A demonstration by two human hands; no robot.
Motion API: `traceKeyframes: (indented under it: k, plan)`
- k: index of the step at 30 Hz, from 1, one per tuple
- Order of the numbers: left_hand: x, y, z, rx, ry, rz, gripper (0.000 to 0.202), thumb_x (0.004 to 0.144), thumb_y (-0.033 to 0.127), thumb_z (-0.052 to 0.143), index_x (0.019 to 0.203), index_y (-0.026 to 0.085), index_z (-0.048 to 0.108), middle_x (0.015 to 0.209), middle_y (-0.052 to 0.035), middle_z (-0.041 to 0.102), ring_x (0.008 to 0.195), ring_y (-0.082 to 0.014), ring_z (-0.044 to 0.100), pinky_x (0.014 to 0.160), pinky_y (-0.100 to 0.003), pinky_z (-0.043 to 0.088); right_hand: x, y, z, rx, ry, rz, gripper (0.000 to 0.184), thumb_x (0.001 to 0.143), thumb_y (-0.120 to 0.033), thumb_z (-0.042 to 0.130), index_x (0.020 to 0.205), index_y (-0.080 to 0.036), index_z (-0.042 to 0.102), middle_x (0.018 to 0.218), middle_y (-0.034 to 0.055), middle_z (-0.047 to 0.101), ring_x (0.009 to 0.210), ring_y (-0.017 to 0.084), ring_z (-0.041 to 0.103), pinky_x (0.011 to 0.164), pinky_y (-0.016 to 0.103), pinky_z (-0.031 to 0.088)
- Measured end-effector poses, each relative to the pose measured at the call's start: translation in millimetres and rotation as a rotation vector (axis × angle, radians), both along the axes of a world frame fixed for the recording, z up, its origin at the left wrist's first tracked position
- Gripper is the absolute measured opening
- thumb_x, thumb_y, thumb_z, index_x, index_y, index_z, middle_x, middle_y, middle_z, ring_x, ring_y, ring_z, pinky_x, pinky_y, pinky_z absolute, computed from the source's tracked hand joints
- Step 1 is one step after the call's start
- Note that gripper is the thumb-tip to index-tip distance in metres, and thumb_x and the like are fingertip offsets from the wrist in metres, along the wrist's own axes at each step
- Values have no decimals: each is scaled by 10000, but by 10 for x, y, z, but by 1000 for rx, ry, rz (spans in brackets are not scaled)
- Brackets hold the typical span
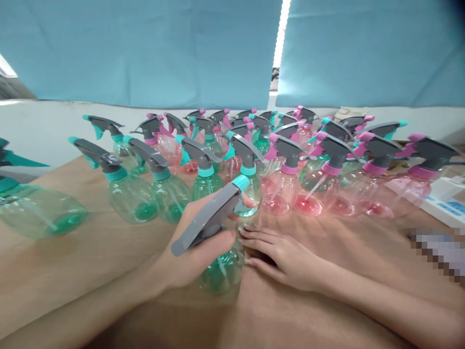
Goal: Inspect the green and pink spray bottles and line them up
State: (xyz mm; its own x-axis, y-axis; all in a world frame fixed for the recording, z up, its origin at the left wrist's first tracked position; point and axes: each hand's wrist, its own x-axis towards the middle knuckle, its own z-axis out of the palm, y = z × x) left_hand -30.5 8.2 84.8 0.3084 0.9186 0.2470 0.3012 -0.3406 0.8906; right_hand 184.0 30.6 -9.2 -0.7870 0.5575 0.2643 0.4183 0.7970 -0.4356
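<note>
In the middle front stands a green, see-through spray bottle (221, 271) with a grey head and a teal nozzle, tilted slightly. My left hand (196, 242) is wrapped round its neck below the grey head, thumb on the near side. Fingers of that hand are partly hidden behind the head. My right hand (279, 252) lies low on the table at the bottle's right, its fingers stretched out and the tips at the bottle's side. Whether those tips press on it I cannot tell. Just behind is a row of green spray bottles (132, 198).
Pink spray bottles (319, 189) stand at the right of the row, with several more behind. One green bottle (36, 208) is at the far left. A white and blue box (446, 198) sits at the right on the brown table (119, 257). Blue curtains (163, 53) hang behind.
</note>
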Motion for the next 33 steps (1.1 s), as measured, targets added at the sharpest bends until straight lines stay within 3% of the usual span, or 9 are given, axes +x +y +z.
traceKeyframes:
  k: [5,11,16,21,28,31,33]
  plan:
    - [3,-30,26,-66,-6,12,406,725,196,547,1107,257,672,800,36,588,444,-75,290,473,-224,370,4,-6,-16,32,-14,-21,371,1003,-322,470,1287,-128,609,1359,96,629,1333,222,518,1129,406,427]
    - [2,-29,27,14,-4,24,332,740,209,566,1048,245,684,753,29,610,477,-112,398,492,-243,387,8,-14,-38,75,5,-58,373,987,-328,505,1299,-150,603,1335,91,647,1295,243,555,1100,439,459]
    - [-4,-31,81,23,56,-23,329,771,206,528,1051,251,696,630,49,504,477,-124,384,472,-243,348,16,-14,-47,109,-17,-91,409,996,-391,481,1286,-142,625,1348,82,638,1305,256,544,1089,431,470]
    - [-43,-40,73,-19,116,-4,229,778,244,533,945,235,689,618,45,519,496,-133,431,489,-246,377,57,18,-18,90,-34,-42,409,1002,-392,468,1296,-155,627,1369,81,622,1326,247,524,1103,420,451]
    - [-40,-58,86,8,82,8,91,743,244,531,801,234,602,620,44,542,506,-140,460,550,-275,421,122,56,13,15,-16,6,432,985,-419,500,1336,-187,596,1425,85,570,1353,245,493,1112,442,435]
    - [-19,-42,113,4,87,7,140,743,235,531,849,239,622,639,46,561,521,-140,498,639,-291,481,135,71,13,10,-21,16,437,982,-422,506,1337,-184,596,1437,79,560,1357,240,489,1125,432,420]
    - [-9,-29,111,25,105,32,222,736,236,537,921,243,660,718,26,623,629,-170,586,731,-310,514,149,87,8,7,-11,21,431,983,-417,506,1342,-195,593,1434,76,562,1358,234,489,1131,431,413]
